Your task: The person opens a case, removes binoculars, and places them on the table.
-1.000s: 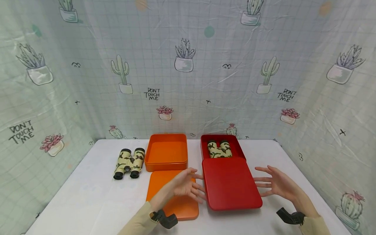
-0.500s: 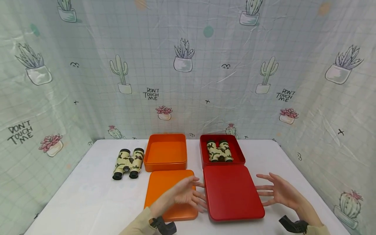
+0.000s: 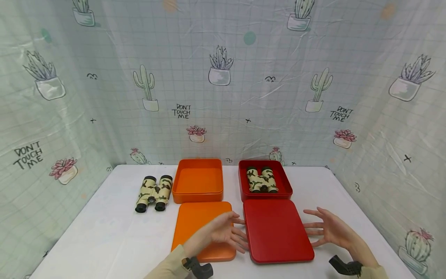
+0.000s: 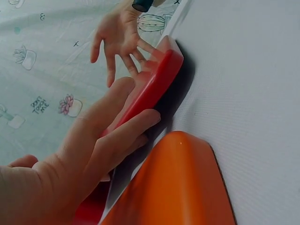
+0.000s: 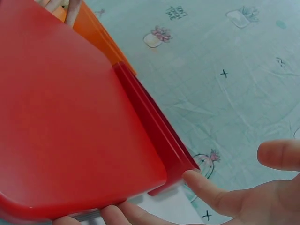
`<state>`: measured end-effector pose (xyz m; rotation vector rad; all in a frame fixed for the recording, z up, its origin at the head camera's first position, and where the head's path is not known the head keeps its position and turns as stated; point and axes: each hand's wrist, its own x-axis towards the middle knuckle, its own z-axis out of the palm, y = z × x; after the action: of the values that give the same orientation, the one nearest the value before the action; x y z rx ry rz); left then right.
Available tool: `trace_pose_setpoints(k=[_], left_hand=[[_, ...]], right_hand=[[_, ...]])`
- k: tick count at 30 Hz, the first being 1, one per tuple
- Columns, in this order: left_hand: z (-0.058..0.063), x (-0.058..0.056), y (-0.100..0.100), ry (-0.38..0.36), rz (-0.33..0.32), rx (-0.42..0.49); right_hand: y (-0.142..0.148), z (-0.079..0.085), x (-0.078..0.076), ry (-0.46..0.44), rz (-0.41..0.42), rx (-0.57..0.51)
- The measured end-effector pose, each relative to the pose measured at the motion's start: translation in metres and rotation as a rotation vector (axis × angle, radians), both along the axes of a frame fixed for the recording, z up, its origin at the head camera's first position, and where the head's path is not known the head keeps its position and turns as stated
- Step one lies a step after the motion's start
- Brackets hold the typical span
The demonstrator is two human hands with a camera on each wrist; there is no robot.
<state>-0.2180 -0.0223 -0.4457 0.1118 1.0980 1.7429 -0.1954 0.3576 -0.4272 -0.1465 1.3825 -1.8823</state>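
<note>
Between my two hands is a red lid, just in front of the red box. My left hand has its extended fingertips at the lid's left side, above part of the orange lid. Along the opposite side are the spread, straight fingers of my right hand. In the right wrist view, fingertips meet the edge of the red lid. A shadow shows under the red lid in the left wrist view. Camouflage binoculars lie inside the red box, fully visible.
An orange box with nothing in it stands left of the red box, behind the orange lid. Left of it lie more camouflage binoculars on the white table. A cactus-print curtain encloses the back and sides.
The red lid has come toward me and down, off the front part of the red box, uncovering the whole binoculars inside. Both hands have moved with it.
</note>
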Motion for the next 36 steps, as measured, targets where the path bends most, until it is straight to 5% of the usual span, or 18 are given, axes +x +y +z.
trace_pose_setpoints(k=[15, 28, 36], left_hand=[[-0.003, -0.003, -0.005, -0.027, 0.045, 0.033], [0.000, 0.009, 0.001, 0.047, 0.179, 0.010], [0.003, 0.013, 0.002, 0.090, 0.163, -0.013]], right_hand=[[0.002, -0.008, -0.004, -0.056, -0.005, -0.052], [0.003, -0.011, -0.005, -0.082, -0.026, -0.072], [0.003, -0.014, -0.004, -0.099, -0.046, -0.095]])
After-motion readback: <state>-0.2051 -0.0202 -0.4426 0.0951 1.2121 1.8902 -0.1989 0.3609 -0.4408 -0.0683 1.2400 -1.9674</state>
